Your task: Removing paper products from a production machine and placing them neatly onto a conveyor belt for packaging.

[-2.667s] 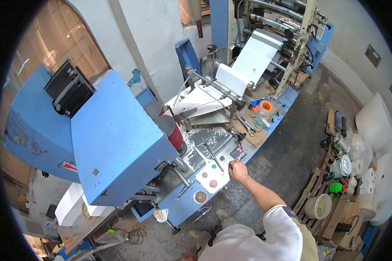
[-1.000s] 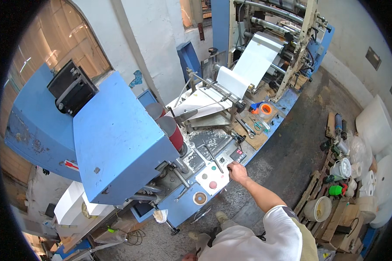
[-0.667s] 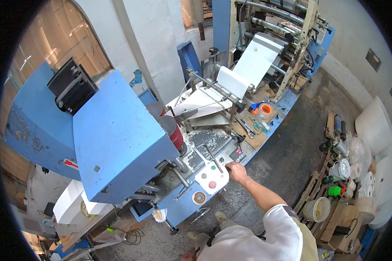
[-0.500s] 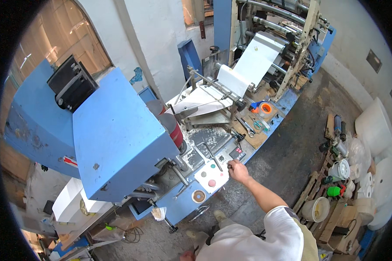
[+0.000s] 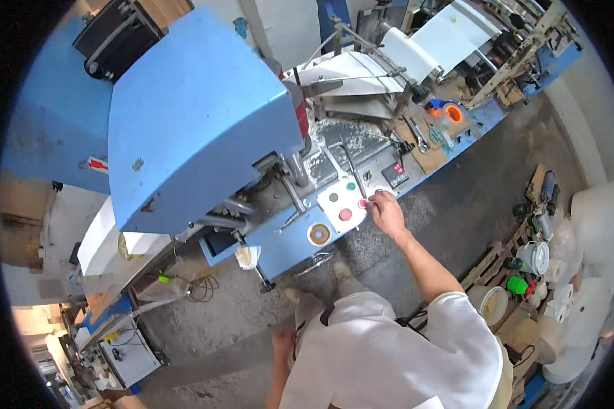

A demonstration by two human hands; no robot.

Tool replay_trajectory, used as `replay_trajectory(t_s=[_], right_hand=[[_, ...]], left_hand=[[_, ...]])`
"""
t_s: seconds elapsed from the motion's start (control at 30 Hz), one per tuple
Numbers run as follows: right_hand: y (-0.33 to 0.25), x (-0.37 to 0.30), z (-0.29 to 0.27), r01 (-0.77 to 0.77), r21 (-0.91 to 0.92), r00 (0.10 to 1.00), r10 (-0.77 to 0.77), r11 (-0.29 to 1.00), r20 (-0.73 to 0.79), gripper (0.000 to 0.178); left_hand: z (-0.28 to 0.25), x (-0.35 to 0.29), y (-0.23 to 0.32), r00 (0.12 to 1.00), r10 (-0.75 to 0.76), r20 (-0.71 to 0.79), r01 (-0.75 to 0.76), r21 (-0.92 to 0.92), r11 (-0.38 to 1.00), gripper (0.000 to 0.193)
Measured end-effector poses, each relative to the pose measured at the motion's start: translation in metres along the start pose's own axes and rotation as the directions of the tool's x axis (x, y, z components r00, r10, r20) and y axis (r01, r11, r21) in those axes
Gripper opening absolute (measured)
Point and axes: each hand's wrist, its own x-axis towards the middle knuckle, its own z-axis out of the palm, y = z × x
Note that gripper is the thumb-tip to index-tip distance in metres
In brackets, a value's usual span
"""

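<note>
My right hand [image 5: 387, 211] is at the right edge of a white button panel [image 5: 329, 206] on a blue machine. Its fingers are curled together, with the fingertips beside a small red button [image 5: 363, 204]; anything between them is hidden. A larger red button [image 5: 345, 215], a dark button [image 5: 333, 197] and a green button [image 5: 351, 185] sit on the same panel. Just beyond is a small box with a red lit display [image 5: 395, 174]. My left hand [image 5: 284, 338] hangs low beside my leg, loosely closed, touching no part of the machine, with nothing seen in it.
A large blue housing [image 5: 191, 116] rises at the left. White web material [image 5: 457, 31] runs over rollers at the far right. A wrench [image 5: 417, 135] and an orange tape roll [image 5: 451, 114] lie on the bench. Buckets [image 5: 533, 258] and large white rolls [image 5: 593, 218] stand at the right.
The view has shifted, so the machine appears higher and farther right. My right hand has moved slightly toward the small red button. More of my left hand and forearm now shows.
</note>
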Motion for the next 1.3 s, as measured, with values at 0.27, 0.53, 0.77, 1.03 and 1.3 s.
replay_trajectory(t_s=[0.27, 0.53, 0.77, 1.03, 1.3], right_hand=[[-0.012, -0.037, 0.03, 0.209, -0.063, 0.966, -0.196, 0.976, 0.165, 0.017], [0.012, -0.039, 0.041, 0.186, -0.224, 0.968, -0.139, 0.957, 0.208, 0.02], [0.008, -0.028, 0.042, 0.212, -0.162, 0.962, -0.176, 0.964, 0.209, 0.018], [-0.053, -0.083, 0.039, -0.159, 0.312, 0.974, 0.097, 0.937, 0.206, 0.011], [-0.182, -0.126, 0.094, -0.131, 0.388, 0.639, -0.222, 0.912, 0.737, 0.022]], left_hand=[[0.005, -0.009, -0.011, 0.996, -0.087, -0.023, 0.084, -0.103, 0.991, 0.021], [0.009, -0.007, -0.004, 0.992, -0.124, 0.013, 0.125, -0.064, 0.99, 0.023], [0.009, 0.013, -0.007, 0.998, -0.045, 0.042, 0.041, 0.087, 0.995, 0.027], [0.0, 0.004, -0.024, 0.988, -0.086, -0.13, 0.103, 0.131, 0.986, 0.029], [-0.018, -0.014, -0.039, 0.998, -0.047, -0.036, 0.044, -0.072, 0.996, 0.028]])
